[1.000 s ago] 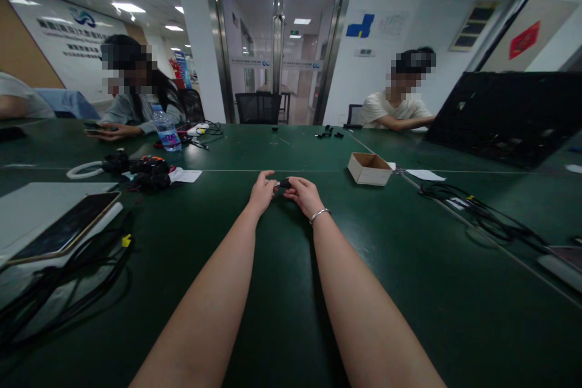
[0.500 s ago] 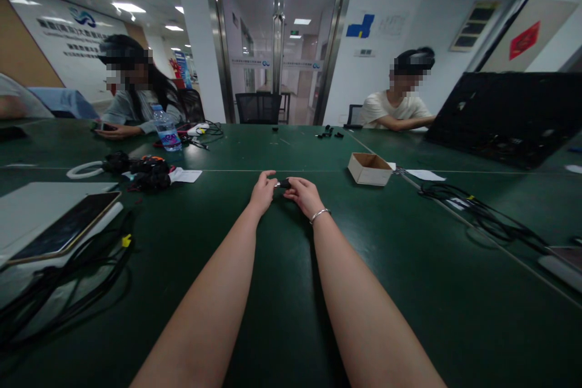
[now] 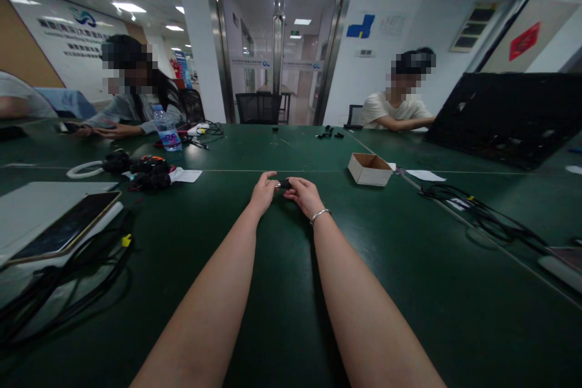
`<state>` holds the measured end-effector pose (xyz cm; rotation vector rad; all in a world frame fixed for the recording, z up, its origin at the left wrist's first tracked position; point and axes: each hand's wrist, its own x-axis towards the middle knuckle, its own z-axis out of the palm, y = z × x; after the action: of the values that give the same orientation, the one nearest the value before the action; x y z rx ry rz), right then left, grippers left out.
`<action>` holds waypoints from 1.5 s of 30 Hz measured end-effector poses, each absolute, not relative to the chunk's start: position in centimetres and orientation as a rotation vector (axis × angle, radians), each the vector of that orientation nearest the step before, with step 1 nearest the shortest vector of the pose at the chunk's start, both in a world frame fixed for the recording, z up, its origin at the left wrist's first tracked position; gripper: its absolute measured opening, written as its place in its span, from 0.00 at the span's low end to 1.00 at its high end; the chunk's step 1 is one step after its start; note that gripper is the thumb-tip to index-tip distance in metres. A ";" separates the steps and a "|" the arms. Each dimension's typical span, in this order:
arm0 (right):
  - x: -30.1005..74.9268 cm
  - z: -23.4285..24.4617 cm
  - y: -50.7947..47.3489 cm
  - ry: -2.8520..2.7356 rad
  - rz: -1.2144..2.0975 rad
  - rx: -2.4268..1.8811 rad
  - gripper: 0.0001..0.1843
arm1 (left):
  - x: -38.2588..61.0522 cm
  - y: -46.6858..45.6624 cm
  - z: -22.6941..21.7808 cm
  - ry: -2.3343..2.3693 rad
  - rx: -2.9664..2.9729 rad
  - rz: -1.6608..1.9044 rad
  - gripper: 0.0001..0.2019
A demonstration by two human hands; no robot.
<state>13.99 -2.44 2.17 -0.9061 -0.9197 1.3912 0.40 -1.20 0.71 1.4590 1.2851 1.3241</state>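
Over the middle of the green table (image 3: 291,315), both arms reach forward and the hands nearly meet. Between them is a small black object (image 3: 284,183) with a silvery left end, too small to name its kind. My right hand (image 3: 308,195), a silver bangle at its wrist, is closed on the black part. At the silvery end, my left hand (image 3: 262,194) pinches with thumb and fingers, one finger raised above. An open cardboard box (image 3: 359,173) stands to the right of my right hand.
Left are a phone (image 3: 68,227) on a grey slab, coiled black cables (image 3: 95,279), a bundle of black gear (image 3: 140,171) and a water bottle (image 3: 167,130). Right lie more cables (image 3: 486,212) and a large black panel (image 3: 504,118). People sit across the table and at far left.
My hands and the small black object stay almost still. The person across at left has moved a hand with a dark device further left.
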 end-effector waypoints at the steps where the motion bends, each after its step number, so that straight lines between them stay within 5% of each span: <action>1: 14.0 2.2 -2.4 -0.924 1.390 -0.907 0.04 | 0.4 -1.2 0.7 1.279 1.456 1.314 0.16; 45: 13.9 2.2 -2.5 -0.936 1.400 -0.896 0.02 | 0.5 -1.8 1.5 1.200 1.378 1.286 0.15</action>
<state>13.93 -2.51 2.15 -0.8961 -0.9360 1.4002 0.51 -1.77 1.49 1.3775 1.1999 1.2865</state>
